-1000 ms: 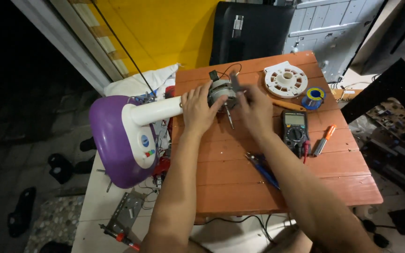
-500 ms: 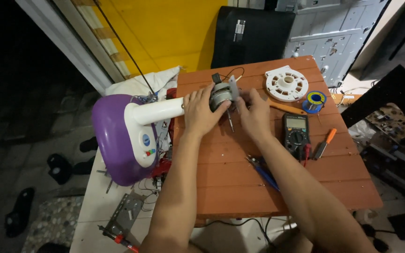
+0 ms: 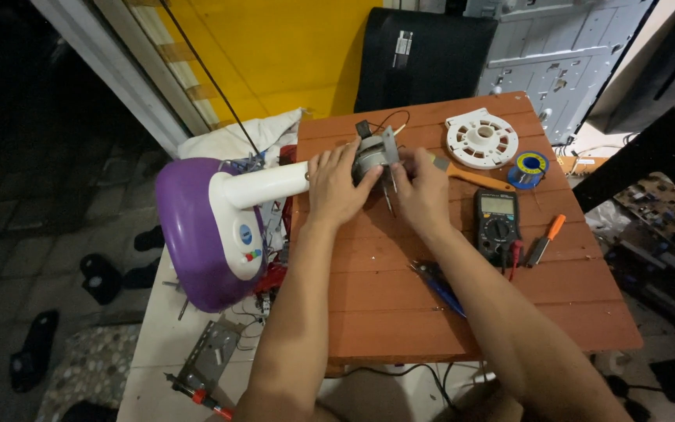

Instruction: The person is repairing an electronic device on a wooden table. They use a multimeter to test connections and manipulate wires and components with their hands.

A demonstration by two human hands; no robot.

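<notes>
Hands, left (image 3: 336, 186) and right (image 3: 423, 191), grip grey motor (image 3: 372, 158) on purple-based fan (image 3: 197, 230).

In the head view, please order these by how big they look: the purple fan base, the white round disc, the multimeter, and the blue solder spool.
1. Purple fan base, clearly largest, though it sits nearer the camera.
2. White disc and multimeter look about alike; I would not rank them.
3. Blue solder spool, smallest.
</notes>
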